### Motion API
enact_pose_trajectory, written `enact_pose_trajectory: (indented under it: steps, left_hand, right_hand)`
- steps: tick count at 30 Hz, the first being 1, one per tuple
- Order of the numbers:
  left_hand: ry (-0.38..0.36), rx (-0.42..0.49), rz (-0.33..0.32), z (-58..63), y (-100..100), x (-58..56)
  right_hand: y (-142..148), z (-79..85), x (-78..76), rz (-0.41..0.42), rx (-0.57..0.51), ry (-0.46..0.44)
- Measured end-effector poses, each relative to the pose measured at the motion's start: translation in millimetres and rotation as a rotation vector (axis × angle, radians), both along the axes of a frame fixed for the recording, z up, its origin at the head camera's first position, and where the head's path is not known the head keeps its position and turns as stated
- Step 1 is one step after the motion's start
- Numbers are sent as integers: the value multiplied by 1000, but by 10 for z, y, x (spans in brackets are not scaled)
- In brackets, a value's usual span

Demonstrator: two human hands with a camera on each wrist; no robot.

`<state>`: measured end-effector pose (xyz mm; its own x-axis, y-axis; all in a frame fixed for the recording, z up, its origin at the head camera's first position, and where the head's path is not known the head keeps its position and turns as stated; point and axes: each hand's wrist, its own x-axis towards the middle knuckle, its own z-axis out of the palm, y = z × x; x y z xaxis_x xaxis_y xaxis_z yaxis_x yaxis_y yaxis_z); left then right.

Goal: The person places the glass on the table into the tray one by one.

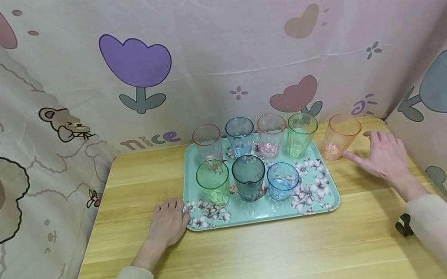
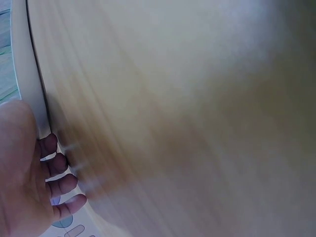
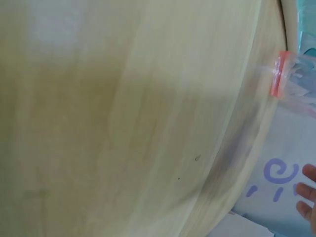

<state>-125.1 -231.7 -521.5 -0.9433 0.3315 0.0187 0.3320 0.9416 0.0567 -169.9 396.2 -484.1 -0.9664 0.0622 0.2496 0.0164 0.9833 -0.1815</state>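
A clear orange-tinted tumbler [image 1: 340, 135] stands on the wooden table, just off the right end of a mint-green floral tray [image 1: 262, 213]. My right hand [image 1: 386, 156] is beside that tumbler, fingers spread and thumb tip close to its base. In the right wrist view only some fingertips [image 3: 305, 193] show at the edge, apart from the tumbler [image 3: 296, 81]. My left hand [image 1: 168, 223] rests at the tray's left end, thumb side against the rim. The left wrist view shows this hand [image 2: 22, 173] with fingers extended and nothing in its grasp.
Tinted tumblers stand on the tray in two rows. Behind are a pale red one [image 1: 208, 144], a blue, a pink and a green [image 1: 301, 135]. In front are a green one [image 1: 214, 183], a dark grey [image 1: 250, 178] and a short blue glass [image 1: 283, 181]. Printed curtains [image 1: 206, 38] surround the table [image 1: 279, 258].
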Motion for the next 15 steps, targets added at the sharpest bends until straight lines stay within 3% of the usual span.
enact_pose_trajectory:
  steps: [15]
  left_hand:
    - [-15,-13,8,5,3,-5]
  right_hand:
    - [106,9,-264,125,-63,-72]
